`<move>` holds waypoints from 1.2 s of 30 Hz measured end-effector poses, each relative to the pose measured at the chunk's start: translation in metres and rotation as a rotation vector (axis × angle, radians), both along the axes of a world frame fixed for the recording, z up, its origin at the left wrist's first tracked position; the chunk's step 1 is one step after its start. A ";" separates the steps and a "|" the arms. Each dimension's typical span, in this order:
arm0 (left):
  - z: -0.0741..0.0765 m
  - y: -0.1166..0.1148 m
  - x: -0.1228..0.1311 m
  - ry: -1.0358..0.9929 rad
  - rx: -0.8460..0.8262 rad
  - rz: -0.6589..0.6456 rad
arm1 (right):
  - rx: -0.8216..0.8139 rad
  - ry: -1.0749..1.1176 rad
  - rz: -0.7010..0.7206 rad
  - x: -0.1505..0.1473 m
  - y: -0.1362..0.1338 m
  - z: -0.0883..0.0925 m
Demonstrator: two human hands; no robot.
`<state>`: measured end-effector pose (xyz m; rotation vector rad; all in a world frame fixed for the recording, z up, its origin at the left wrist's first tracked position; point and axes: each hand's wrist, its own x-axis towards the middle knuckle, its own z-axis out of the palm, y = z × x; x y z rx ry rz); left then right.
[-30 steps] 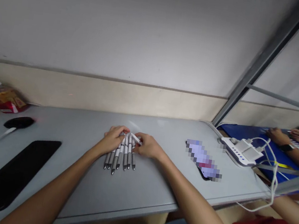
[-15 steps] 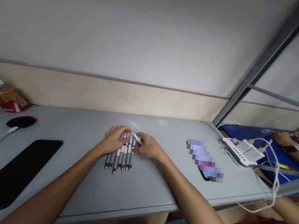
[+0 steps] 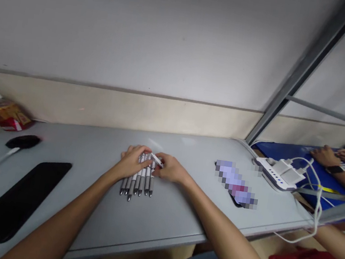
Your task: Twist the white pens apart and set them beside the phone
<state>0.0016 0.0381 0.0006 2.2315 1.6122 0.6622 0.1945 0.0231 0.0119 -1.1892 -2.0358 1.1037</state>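
Several grey-and-white pens (image 3: 142, 181) lie side by side in a row on the grey desk, their silver tips towards me. My left hand (image 3: 132, 160) is curled over the left and far part of the row, its thumb and index finger around the pens' far ends. My right hand (image 3: 171, 168) pinches one white pen (image 3: 156, 159) between thumb and fingers. This pen slants across the far right end of the row, and its right end is hidden in my fingers.
A phone (image 3: 232, 182) and a white power strip (image 3: 277, 175) with cables lie right. Left are a black mat (image 3: 15, 205), a black round device (image 3: 23, 141) with a cable, and a drink bottle (image 3: 8, 113). Another person's hands (image 3: 327, 157) rest at a blue surface beyond the metal post.
The pens at the right of the row have spread slightly apart. The pen in my right hand has tilted a little; both hands stay nearly in place.
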 end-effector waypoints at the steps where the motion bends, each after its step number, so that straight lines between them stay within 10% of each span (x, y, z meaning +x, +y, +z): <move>1: 0.000 0.000 -0.001 -0.013 0.000 -0.013 | -0.003 -0.001 0.000 0.000 0.000 0.000; 17: 0.001 -0.002 0.000 0.010 0.095 0.004 | -0.011 0.146 -0.027 -0.009 -0.004 -0.004; 36: 0.020 -0.032 0.032 -0.065 0.179 -0.152 | -0.240 0.938 -0.390 0.011 -0.001 0.027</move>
